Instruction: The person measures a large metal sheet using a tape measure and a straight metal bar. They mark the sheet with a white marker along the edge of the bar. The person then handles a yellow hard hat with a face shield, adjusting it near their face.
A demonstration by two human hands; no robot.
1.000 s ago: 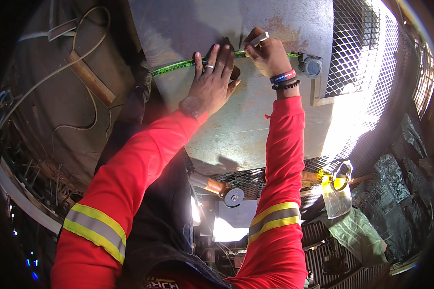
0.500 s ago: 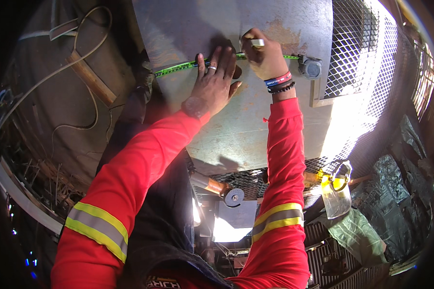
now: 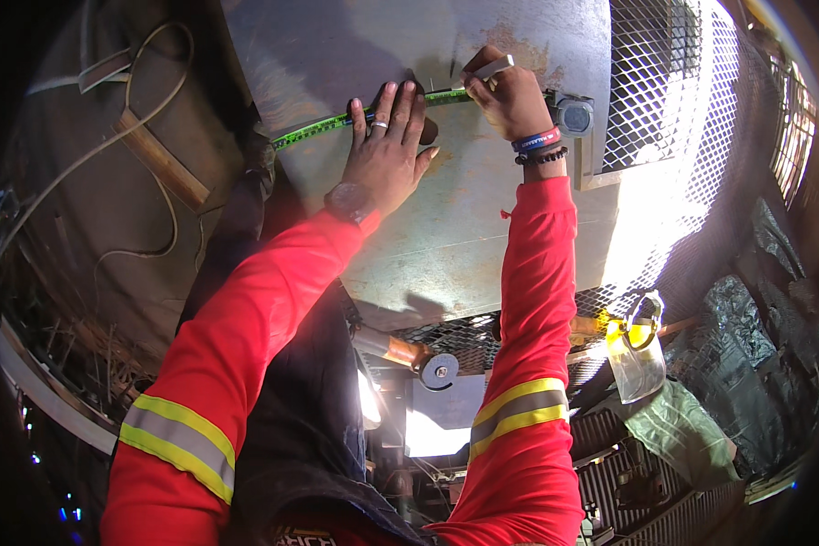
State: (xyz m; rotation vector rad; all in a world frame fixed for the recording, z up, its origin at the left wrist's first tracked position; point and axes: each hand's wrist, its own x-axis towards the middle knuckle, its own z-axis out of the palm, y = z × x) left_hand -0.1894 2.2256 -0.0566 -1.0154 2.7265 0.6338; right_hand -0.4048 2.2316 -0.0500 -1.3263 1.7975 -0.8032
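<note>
- Here, in the head view, a grey metal sheet [image 3: 446, 227] fills the upper middle of the frame, its surface dull with rusty patches near the top.
- A green tape measure blade [image 3: 323, 130] runs across the sheet from the upper left toward the upper right, ending at its round case [image 3: 574, 116] by the sheet's right edge.
- The left hand [image 3: 387, 150] lies flat in the upper middle, fingers spread and pressed down on the tape blade, a ring on one finger and a watch at the wrist.
- The right hand [image 3: 511, 96] sits just right of it, near the top of the frame, fingers curled tight around a short pale marker [image 3: 493, 67] whose lower end is hidden at the tape's edge.
- Bracelets ring the right wrist; both forearms wear red sleeves with yellow and grey reflective bands and come up from the lower edge.
- To the right of the sheet, expanded metal mesh [image 3: 664, 82] fills the upper right, brightly lit.
- In the lower middle, below the sheet, an angle grinder [image 3: 409, 355] with its disc lies on a grating.
- At the lower right, a clear face shield [image 3: 635, 355] with a yellow band hangs beside dark plastic sheeting.
- A wooden-handled tool [image 3: 159, 159] and loose cable lie at the upper left, well apart from the hands.
</note>
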